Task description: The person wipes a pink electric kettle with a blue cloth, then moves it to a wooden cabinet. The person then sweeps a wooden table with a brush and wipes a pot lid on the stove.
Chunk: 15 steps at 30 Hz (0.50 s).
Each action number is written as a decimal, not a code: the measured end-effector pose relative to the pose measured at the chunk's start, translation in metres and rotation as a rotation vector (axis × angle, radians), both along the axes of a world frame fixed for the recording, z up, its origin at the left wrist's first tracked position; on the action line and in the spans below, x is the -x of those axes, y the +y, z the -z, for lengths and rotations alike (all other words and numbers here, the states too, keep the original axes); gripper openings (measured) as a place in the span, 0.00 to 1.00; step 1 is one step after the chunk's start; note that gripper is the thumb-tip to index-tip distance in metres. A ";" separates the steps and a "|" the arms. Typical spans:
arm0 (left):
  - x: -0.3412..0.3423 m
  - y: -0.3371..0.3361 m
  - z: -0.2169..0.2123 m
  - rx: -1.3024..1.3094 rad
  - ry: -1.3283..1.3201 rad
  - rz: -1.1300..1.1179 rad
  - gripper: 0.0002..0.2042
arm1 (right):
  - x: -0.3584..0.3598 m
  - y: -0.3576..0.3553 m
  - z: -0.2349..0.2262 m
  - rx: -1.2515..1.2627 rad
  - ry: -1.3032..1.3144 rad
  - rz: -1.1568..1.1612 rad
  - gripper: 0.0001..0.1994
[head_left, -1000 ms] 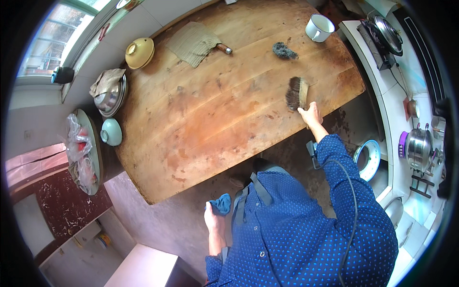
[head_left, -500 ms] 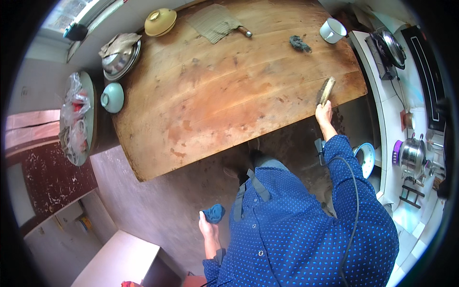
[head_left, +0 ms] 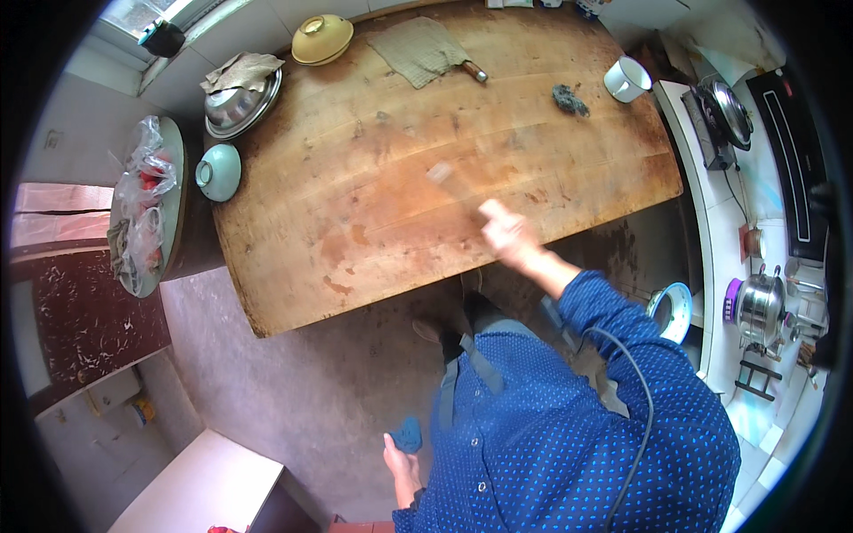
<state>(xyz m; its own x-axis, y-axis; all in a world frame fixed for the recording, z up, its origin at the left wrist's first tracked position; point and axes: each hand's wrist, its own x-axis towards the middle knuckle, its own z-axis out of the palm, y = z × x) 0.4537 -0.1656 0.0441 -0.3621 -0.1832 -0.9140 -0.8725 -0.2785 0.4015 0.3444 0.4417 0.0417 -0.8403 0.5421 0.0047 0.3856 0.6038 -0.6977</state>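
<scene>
My right hand (head_left: 506,233) is over the near edge of the big wooden table (head_left: 355,213), gripping a small flat brush-like tool (head_left: 442,172) that is motion-blurred above the boards. My left hand (head_left: 400,457) hangs low beside my body, closed around a small blue cloth (head_left: 408,434). A dark scrubbing pad (head_left: 569,99) lies on the table's far right part. A folded grey-green cloth (head_left: 418,49) with a knife handle (head_left: 474,71) sticking out from under it lies at the far edge.
A white mug (head_left: 626,79), a yellow lidded bowl (head_left: 322,38), a steel pot (head_left: 238,104) and a pale green bowl (head_left: 219,171) sit around the table. A counter with a stove (head_left: 724,107) and kettle (head_left: 760,306) runs along the right. A tray of bags (head_left: 142,204) stands left.
My right hand swung left from the table's right edge to the middle of its near edge, carrying the tool. My left hand stayed low with the blue cloth.
</scene>
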 end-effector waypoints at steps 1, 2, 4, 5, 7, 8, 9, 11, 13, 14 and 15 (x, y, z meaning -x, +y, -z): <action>-0.004 -0.002 -0.002 -0.013 0.034 0.031 0.22 | -0.005 0.046 0.008 0.082 -0.035 0.259 0.20; -0.009 -0.005 -0.006 0.003 0.031 0.033 0.23 | -0.005 0.095 0.016 -0.054 -0.076 0.438 0.20; -0.018 -0.008 -0.012 0.048 0.020 0.054 0.23 | 0.000 0.166 0.031 -0.283 -0.252 0.701 0.19; -0.022 -0.008 -0.015 0.076 0.014 0.074 0.23 | 0.016 0.170 0.045 -0.303 -0.223 0.662 0.18; -0.026 -0.005 -0.017 0.115 -0.005 0.096 0.23 | 0.042 0.124 0.061 0.080 -0.204 0.693 0.19; -0.025 -0.003 -0.018 0.124 -0.018 0.098 0.23 | 0.061 0.075 0.067 0.435 -0.248 0.620 0.17; -0.023 0.000 -0.016 0.133 -0.039 0.092 0.23 | 0.066 0.014 0.064 0.365 -0.277 0.309 0.13; -0.017 0.004 -0.012 0.098 -0.044 0.132 0.22 | 0.071 -0.111 0.045 0.020 -0.288 -0.393 0.13; -0.010 0.004 -0.005 0.059 -0.018 0.112 0.22 | 0.074 -0.182 0.015 0.260 -0.403 -0.728 0.14; -0.007 0.002 0.000 0.039 0.009 0.064 0.21 | 0.078 -0.197 0.001 0.337 -0.371 -0.775 0.15; -0.009 -0.002 0.003 0.017 0.029 -0.010 0.21 | 0.077 -0.187 -0.010 0.332 -0.147 -0.615 0.15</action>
<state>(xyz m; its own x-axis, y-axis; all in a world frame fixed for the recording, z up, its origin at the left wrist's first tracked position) 0.4626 -0.1678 0.0409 -0.3868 -0.2021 -0.8997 -0.8573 -0.2806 0.4316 0.2678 0.2550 0.0516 -0.9736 -0.0769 -0.2151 0.1476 0.5066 -0.8494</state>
